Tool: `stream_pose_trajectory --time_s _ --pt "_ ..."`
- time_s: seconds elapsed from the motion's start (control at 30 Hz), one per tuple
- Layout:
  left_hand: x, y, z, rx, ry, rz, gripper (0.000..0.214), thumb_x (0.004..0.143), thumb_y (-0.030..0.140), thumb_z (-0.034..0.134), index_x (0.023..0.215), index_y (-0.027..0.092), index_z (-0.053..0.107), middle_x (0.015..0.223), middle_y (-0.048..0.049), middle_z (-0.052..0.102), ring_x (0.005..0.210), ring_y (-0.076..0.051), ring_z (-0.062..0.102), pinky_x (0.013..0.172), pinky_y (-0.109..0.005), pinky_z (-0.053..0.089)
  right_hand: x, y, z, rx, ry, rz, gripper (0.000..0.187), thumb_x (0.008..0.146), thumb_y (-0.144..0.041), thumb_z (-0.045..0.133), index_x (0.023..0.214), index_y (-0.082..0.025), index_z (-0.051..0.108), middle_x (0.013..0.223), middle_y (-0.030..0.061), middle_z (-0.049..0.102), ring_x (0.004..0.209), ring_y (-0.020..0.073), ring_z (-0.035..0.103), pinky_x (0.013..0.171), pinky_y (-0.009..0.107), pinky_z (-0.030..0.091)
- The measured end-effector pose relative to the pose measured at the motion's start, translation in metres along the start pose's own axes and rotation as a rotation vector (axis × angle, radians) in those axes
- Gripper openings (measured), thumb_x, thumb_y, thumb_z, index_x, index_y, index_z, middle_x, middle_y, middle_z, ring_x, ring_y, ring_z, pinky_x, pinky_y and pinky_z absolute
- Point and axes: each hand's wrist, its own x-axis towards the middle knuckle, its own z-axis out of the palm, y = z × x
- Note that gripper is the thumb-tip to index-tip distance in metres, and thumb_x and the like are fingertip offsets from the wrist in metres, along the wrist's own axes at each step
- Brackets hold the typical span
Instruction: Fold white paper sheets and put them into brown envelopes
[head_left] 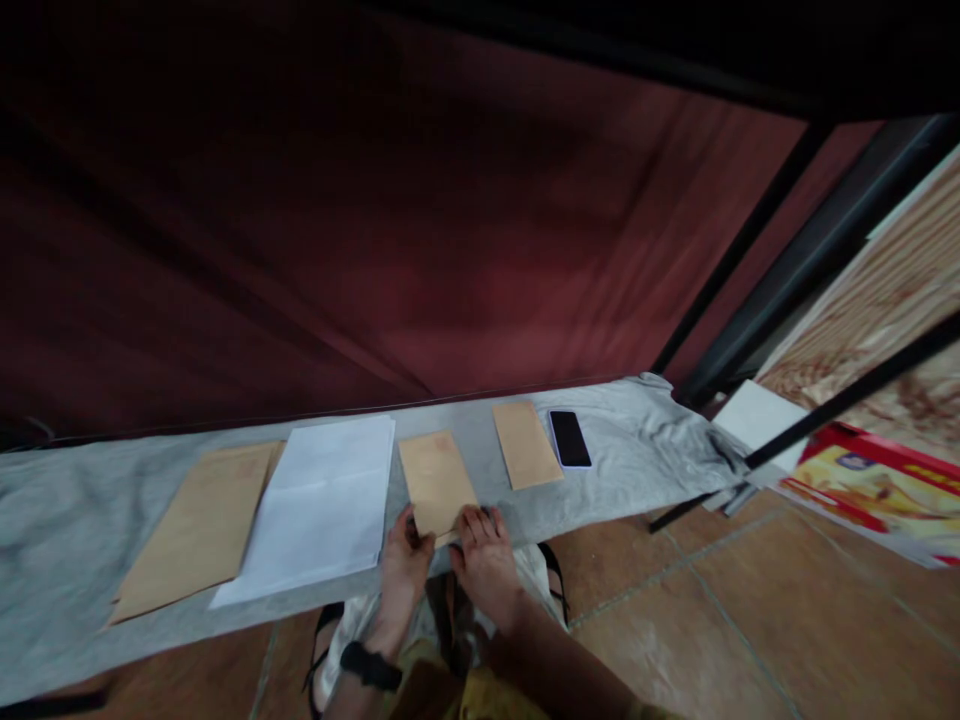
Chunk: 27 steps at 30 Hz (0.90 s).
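Note:
A brown paper envelope point(436, 478) lies flat in front of me, its near end between both hands. With fingers curled, my left hand point(403, 562) grips its near left corner. My right hand point(486, 558) has its fingers bent over the near right corner, where a narrow folded strip shows along the edge. The undersides of the fingers are hidden. Left of the envelope is a stack of white paper sheets point(322, 500), partly over a pile of larger brown envelopes point(196, 530). To the right lies another small brown envelope point(526, 445).
A grey cloth point(630, 450) covers the narrow bench. Near its right end is a phone point(570, 439) with a dark screen. A dark red curtain point(480, 290) hangs behind. Black metal bars and a red-and-yellow box point(877, 490) stand at the right, above the tiled floor point(750, 620).

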Motion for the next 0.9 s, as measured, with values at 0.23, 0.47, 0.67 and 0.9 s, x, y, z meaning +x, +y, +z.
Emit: stream_pose_trajectory --time_s 0.23,0.47,0.67,0.9 --pt "-0.010 0.044 0.027 -0.229 -0.078 0.027 0.081 0.067 0.024 0.075 0.142 0.017 0.045 0.073 0.0039 0.065 0.070 -0.017 0.066 0.071 -0.028 0.053 0.018 0.000 -0.019 0.027 0.078 0.107 0.047 0.096 -0.020 0.051 0.143 -0.018 0.057 0.140 0.0173 0.060 0.127 0.0321 0.056 0.108 0.048 0.045" --pt "-0.020 0.071 0.041 -0.275 -0.126 -0.149 0.059 0.081 0.048 0.074 0.133 0.022 0.058 0.131 -0.0126 0.065 0.120 -0.025 0.063 0.094 -0.035 0.053 0.036 0.028 -0.062 1.167 0.377 0.582 0.039 0.093 -0.057 0.056 0.094 -0.021 0.072 0.096 0.0087 0.071 0.083 0.0234 0.068 0.072 0.036 0.059" --pt "-0.024 0.055 0.065 -0.386 -0.370 -0.320 0.057 0.062 0.052 0.085 0.104 0.017 0.069 0.100 -0.0092 0.075 0.079 -0.019 0.070 0.068 -0.028 0.054 0.022 0.035 -0.055 1.645 0.354 0.779 0.053 0.065 -0.062 0.085 0.088 -0.017 0.069 0.077 0.0039 0.071 0.064 0.0170 0.066 0.063 0.030 0.058" --pt "-0.003 0.061 0.105 -0.281 -0.456 -0.203 0.035 0.061 0.038 0.076 0.088 0.016 0.071 0.082 -0.0044 0.073 0.068 -0.014 0.063 0.058 -0.023 0.043 0.030 0.071 -0.051 1.630 0.326 0.972 0.053 0.054 -0.054 0.090 0.080 -0.016 0.064 0.065 0.0020 0.070 0.056 0.0156 0.067 0.056 0.027 0.058"
